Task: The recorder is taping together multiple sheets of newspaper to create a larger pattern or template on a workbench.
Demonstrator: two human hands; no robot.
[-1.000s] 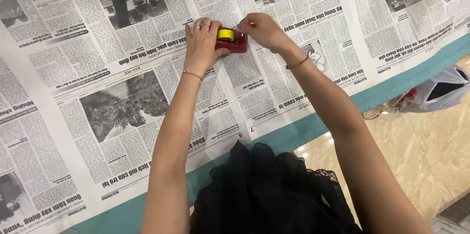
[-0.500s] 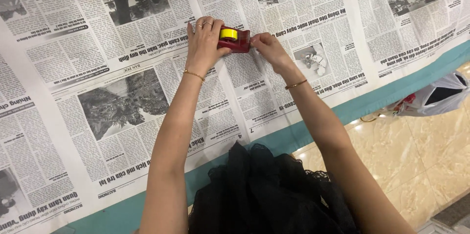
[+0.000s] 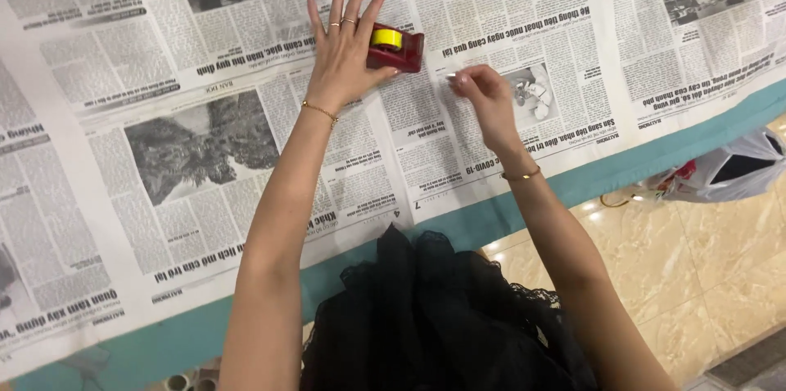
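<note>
A small red tape dispenser (image 3: pixel 403 50) with a yellow roll (image 3: pixel 386 36) rests against newspaper sheets (image 3: pixel 196 153) that cover a teal surface (image 3: pixel 655 163). My left hand (image 3: pixel 344 51) lies flat on the paper with fingers spread, its thumb pressed on the dispenser's near edge. To the right, my right hand (image 3: pixel 481 94) pinches a short strip of clear tape between thumb and fingertips, a little apart from the dispenser. Both wrists wear thin gold bracelets.
Black lace clothing (image 3: pixel 442 317) fills the bottom middle. A shiny beige tiled floor (image 3: pixel 712 276) shows at lower right. A white plastic bag (image 3: pixel 725 174) with something red beside it lies near the teal edge.
My right hand has drawn away from the dispenser to the right and down, pulling tape out. My left hand's fingers have spread flat while steadying the dispenser.
</note>
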